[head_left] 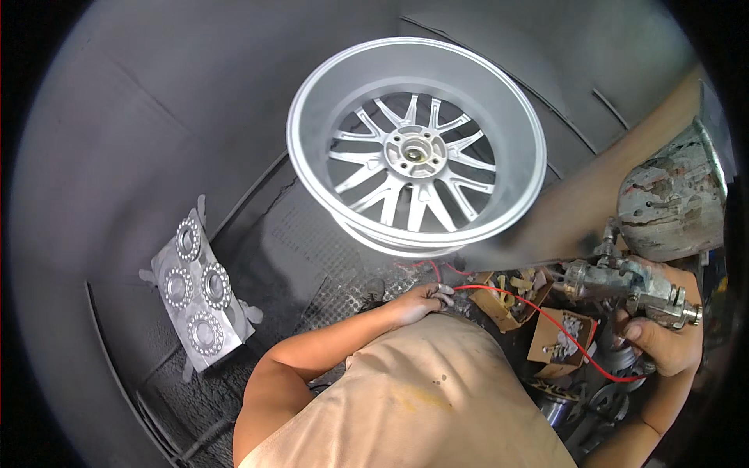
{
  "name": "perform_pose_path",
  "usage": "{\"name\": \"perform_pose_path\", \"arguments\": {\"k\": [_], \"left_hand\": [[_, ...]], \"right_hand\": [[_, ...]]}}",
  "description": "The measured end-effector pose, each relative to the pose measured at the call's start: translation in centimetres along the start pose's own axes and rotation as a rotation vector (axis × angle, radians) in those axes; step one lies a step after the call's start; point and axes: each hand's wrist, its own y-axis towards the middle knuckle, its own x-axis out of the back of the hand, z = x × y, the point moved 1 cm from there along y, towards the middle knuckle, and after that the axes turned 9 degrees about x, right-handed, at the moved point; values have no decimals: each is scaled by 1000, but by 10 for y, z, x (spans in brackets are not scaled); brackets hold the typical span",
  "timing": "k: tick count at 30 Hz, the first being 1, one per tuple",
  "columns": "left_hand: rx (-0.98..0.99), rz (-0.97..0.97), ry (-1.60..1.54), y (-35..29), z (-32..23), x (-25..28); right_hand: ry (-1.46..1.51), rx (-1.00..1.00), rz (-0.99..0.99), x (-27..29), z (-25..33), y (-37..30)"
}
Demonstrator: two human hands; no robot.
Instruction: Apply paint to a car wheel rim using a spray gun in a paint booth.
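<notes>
At 12 o'clock: silver wheel point(425, 166) | 3 o'clock: right hand point(667, 339) gripping spray gun point(601, 279) | just below centre: left hand point(421, 304) curled by red hose point(546, 316), hold unclear | risk: hose might snag on cardboard boxes point(544, 343) at 4 o'clock, jerking the gun

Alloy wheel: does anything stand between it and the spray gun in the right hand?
Nothing solid is visible between the spray gun in the right hand and the alloy wheel; only what looks like grey spray mist shows by the wheel's lower right edge. The red hose runs below that gap in the picture.
</notes>
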Motion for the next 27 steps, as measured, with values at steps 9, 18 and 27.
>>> {"name": "perform_pose_path", "arguments": {"k": [9, 18, 27], "left_hand": [[19, -438, -462, -47, -1, 83], [-405, -621, -516, -111, -85, 160], [-66, -245, -194, -54, -19, 60]], "right_hand": [[136, 188, 209, -56, 41, 79], [-2, 398, 108, -86, 68, 178], [-239, 388, -129, -45, 61, 230]]}}
